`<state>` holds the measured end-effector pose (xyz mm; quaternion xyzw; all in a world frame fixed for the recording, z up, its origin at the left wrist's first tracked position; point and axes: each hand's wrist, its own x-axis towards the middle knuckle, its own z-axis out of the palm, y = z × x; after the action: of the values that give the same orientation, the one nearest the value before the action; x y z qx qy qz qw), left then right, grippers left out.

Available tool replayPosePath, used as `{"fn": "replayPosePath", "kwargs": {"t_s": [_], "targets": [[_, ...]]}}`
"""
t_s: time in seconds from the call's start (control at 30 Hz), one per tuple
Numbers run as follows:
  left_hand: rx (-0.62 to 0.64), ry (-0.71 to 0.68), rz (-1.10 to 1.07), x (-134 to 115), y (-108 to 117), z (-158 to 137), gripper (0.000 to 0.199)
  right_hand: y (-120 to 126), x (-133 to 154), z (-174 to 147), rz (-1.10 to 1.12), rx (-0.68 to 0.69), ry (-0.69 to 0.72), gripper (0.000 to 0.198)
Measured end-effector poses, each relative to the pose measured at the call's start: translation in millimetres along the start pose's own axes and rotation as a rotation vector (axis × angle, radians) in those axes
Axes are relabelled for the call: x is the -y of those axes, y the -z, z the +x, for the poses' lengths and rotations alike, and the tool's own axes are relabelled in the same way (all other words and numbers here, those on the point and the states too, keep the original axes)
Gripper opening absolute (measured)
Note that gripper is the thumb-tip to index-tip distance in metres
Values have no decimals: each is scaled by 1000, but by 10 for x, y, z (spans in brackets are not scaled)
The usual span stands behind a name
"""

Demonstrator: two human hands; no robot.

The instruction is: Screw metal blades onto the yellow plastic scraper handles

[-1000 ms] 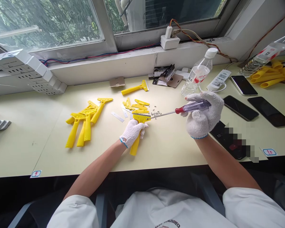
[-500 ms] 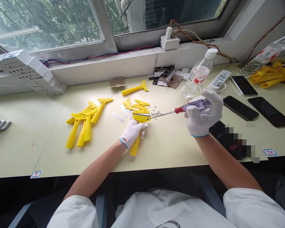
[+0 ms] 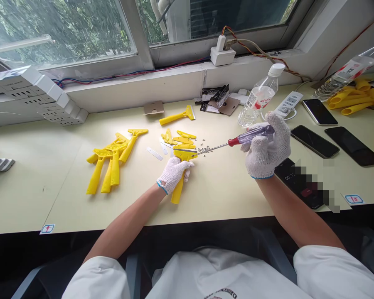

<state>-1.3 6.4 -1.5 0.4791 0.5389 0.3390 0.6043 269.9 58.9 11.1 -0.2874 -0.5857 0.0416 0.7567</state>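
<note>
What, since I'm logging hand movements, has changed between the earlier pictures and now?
The right hand has shifted slightly left, its fingers changing position around the screwdriver, whose handle has moved slightly up in view. Nothing was grasped or released. The left hand still holds the yellow scraper, the screwdriver's tip at its head.

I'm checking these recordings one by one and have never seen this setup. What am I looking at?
There is no robot here: a person works by hand, filmed by a camera worn on the head, looking forward and down. The gloved left hand holds a yellow scraper; the gloved right hand holds a screwdriver, its tip at the scraper's wide end. On the table lie more yellow handles, small yellow pieces, thin strips and tiny silvery parts. A water bottle and several phones are toward the right.
</note>
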Motion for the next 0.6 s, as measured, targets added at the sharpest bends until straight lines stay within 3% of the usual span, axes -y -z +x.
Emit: {"fn": "replayPosePath", "kwargs": {"t_s": [0.13,0.23,0.37,0.47,0.6], "targets": [[6,15,-14,57,27,37,26,2,-2,-3,-110,-70,53,39],[4,12,-19,76,31,55,22,-1,31,-21,-32,-7,-37,35],[7,7,-30,75,30,57,20,2,19,-57,43,58,-144,54],[12,3,-35,58,28,50,21,9,-40,-77,37,14,-83,60],[4,12,-53,36,22,41,23,-2,-75,-78,-11,-9,-28,49]]}}
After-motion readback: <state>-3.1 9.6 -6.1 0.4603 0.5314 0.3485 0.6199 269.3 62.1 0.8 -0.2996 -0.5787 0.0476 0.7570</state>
